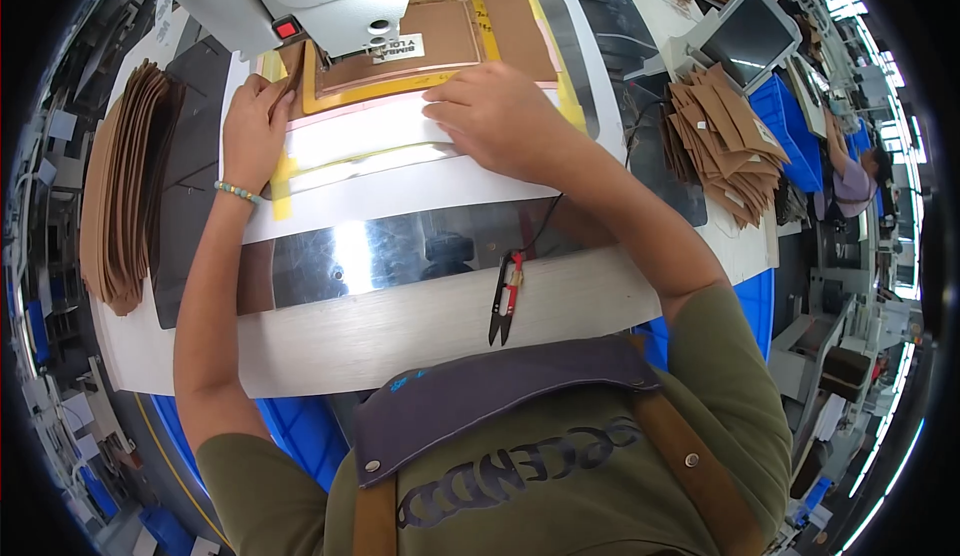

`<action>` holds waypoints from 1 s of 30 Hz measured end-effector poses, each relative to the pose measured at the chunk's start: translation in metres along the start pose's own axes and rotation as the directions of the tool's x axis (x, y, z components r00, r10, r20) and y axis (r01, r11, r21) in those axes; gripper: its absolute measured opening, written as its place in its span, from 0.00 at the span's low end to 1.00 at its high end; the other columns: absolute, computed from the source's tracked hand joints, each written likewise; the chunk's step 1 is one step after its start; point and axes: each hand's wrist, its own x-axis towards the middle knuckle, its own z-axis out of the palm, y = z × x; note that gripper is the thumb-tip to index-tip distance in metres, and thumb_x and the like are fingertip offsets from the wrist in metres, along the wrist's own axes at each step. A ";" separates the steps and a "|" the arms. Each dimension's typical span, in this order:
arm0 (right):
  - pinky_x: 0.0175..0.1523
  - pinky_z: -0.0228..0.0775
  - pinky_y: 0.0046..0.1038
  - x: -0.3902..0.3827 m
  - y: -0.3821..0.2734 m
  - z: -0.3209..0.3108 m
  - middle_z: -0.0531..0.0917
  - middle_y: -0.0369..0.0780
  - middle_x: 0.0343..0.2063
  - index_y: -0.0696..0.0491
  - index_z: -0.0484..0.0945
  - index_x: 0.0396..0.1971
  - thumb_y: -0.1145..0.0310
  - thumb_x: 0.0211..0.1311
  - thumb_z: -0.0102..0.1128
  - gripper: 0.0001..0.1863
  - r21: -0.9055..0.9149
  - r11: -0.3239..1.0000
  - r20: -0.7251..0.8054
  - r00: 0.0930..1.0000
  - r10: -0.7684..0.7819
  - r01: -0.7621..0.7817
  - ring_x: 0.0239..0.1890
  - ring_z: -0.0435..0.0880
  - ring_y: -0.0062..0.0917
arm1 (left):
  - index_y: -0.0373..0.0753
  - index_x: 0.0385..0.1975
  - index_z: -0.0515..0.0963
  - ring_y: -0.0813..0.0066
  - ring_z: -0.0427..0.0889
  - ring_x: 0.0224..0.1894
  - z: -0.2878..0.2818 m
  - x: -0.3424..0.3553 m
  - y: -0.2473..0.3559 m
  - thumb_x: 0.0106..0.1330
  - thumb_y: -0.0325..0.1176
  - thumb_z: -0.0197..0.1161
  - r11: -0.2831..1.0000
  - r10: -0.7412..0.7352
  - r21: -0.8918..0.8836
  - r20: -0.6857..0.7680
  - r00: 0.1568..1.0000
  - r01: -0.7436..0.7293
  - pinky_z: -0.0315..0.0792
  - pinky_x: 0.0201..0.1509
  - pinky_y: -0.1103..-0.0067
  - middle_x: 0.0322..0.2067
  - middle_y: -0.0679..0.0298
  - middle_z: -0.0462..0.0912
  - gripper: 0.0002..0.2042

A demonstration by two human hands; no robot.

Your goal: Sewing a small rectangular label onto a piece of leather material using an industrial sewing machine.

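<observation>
A yellow-edged template frame (pixel 375 97) lies under the head of a white sewing machine (pixel 330 16), with a brown panel (pixel 440 31) inside it that bears a white label (pixel 402 48). My left hand (pixel 258 128) is at the frame's left side, its fingers closed on the edge of a brown flat piece (pixel 292 78). My right hand (pixel 505 116) rests by the frame's front edge, fingers bent and slightly apart, with nothing visible in them. White sheet (pixel 370 128) with yellow tape lies under both hands.
Black-handled thread snips (pixel 505 301) lie near the table's front edge. A stack of brown pieces (pixel 125 186) stands at left, and a loose pile of brown pieces (pixel 725 141) at right by a screen (pixel 750 36). Blue bins (pixel 785 131) and a person (pixel 857 181) are beyond.
</observation>
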 end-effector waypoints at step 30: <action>0.46 0.78 0.37 -0.014 0.030 0.013 0.84 0.39 0.33 0.53 0.85 0.28 0.67 0.61 0.67 0.06 0.152 0.966 -0.144 0.963 0.230 -0.208 0.39 0.85 0.38 | 0.40 0.39 0.80 0.89 0.72 0.33 -0.090 -0.031 -0.094 0.75 0.31 0.63 0.554 -0.497 -0.609 0.305 0.812 0.568 0.64 0.36 0.86 0.28 0.78 0.74 0.03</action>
